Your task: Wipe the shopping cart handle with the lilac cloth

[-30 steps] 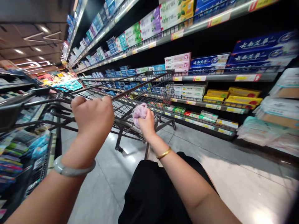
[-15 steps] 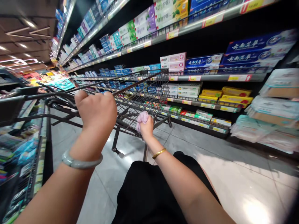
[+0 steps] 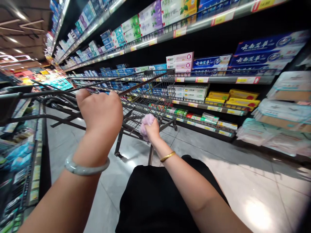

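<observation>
My left hand [image 3: 100,111], with a pale bangle at the wrist, is closed over the near rim of a dark metal shopping cart [image 3: 131,86]. Its fingertips are hidden behind the back of the hand. Lower and to the right, my right hand [image 3: 153,130] has its fingers wrapped round a bunched light purple cloth [image 3: 145,124]. That cloth is against or just in front of the cart's wire side; which of the two, I cannot tell. A gold bracelet [image 3: 167,157] circles the right wrist.
Shelves with toothpaste boxes [image 3: 179,61] run along the cart's far side. Wrapped packs [image 3: 284,113] are stacked at the right. Another shelf [image 3: 34,181] of goods borders the left. Grey tiled floor [image 3: 107,187] lies under the cart.
The distant shelves and the cart's left end have shifted slightly left in view. Both hands keep their hold, and the right hand with the cloth sits almost where it was.
</observation>
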`<state>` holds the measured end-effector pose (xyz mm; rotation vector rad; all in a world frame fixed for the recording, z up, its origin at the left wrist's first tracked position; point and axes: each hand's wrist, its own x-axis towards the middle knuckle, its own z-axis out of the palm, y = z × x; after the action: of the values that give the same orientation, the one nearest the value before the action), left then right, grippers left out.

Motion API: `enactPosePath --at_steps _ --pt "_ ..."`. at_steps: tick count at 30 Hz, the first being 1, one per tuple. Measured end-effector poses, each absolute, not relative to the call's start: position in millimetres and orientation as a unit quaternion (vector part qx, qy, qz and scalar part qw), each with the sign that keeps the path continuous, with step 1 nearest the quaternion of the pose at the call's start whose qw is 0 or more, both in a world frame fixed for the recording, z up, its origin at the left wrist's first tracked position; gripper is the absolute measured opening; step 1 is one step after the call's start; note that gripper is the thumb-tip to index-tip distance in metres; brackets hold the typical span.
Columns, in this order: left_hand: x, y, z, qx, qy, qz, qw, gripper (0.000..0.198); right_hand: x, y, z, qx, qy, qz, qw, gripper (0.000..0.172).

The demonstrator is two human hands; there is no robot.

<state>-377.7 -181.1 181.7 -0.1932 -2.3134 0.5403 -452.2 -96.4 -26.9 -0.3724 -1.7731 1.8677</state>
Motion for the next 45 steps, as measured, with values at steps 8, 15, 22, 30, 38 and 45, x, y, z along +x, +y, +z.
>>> enactPosePath --at_steps 8,15,22,30,38,45 --pt "-367.6 -207.7 187.0 -0.247 -0.888 0.173 0.347 0.05 -417.9 -105.1 -3.5 0.106 -0.718 0.595 0.346 0.044" --pt "-320.9 -244.4 194.9 -0.315 -0.835 0.124 0.434 0.028 -407.6 -115.2 9.8 0.111 -0.714 0.602 0.34 0.047" --pt "-282.7 -277.6 244.8 -0.175 -0.861 0.17 0.446 0.033 -387.8 -117.8 46.4 0.215 -0.698 0.584 0.354 0.046" --pt "-289.3 -306.1 277.5 -0.098 -0.896 0.206 0.382 0.056 -358.1 -165.6 134.9 0.287 -0.627 0.541 0.481 0.042" --pt "-298.4 -309.4 270.2 -0.079 -0.898 0.159 0.401 0.058 -379.6 -137.9 104.0 0.081 -0.719 0.56 0.403 0.045" --pt "-298.0 -296.8 276.4 -0.083 -0.914 0.125 0.377 0.054 -368.7 -131.5 83.2 0.166 -0.767 0.466 0.408 0.042"
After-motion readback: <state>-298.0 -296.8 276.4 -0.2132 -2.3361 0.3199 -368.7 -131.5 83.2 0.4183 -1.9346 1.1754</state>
